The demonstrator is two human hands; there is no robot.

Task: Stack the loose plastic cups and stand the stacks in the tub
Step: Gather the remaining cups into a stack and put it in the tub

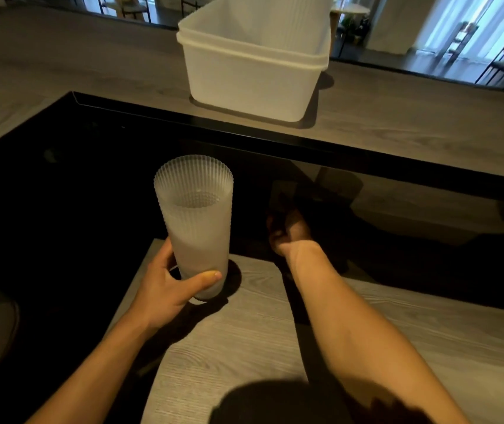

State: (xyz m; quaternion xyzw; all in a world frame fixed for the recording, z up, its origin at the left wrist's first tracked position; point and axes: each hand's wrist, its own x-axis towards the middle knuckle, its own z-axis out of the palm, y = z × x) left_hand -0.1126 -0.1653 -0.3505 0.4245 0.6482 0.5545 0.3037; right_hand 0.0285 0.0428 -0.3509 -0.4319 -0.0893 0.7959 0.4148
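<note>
A tall stack of frosted ribbed plastic cups [197,221] stands upright on the wooden counter near its front left corner. My left hand [168,283] grips the stack low down, thumb across its front. My right hand [287,231] reaches forward over the dark glass surface, its fingers curled in shadow; whether it holds anything is too dark to tell. The white translucent tub [244,78] sits on the far wooden ledge, beyond the glass, with ribbed cups faintly visible inside it at the back.
A black glass hob surface [91,179] lies between the near counter [397,347] and the far ledge [412,123], bounded by a raised black edge. Chairs and a window show in the room behind.
</note>
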